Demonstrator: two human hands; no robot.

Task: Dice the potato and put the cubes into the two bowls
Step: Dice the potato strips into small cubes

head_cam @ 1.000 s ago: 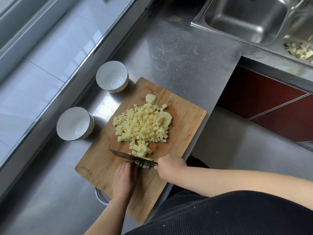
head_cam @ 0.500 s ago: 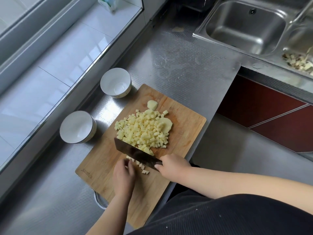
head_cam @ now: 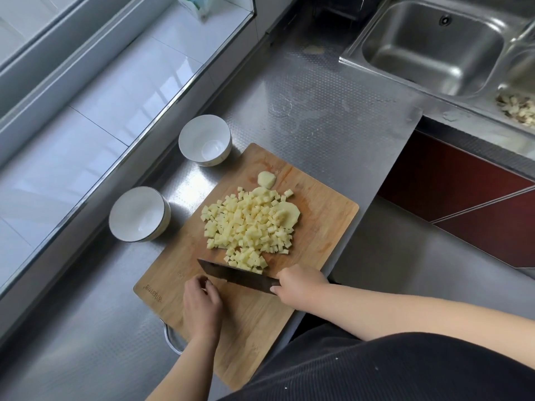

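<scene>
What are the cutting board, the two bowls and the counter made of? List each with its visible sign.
Cutting board: wood or bamboo, matte; tan strips with grain.
Two bowls: probably glazed ceramic; white, glossy, the nearer one dark-rimmed.
Counter: likely stainless steel; grey, reflective, with a fine embossed dot pattern.

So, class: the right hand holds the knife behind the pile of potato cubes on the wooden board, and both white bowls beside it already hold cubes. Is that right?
Not quite. The head view shows both bowls, the far bowl and the near bowl, with nothing in them. The rest stands: the right hand holds the knife behind the potato cubes on the wooden board.
</scene>
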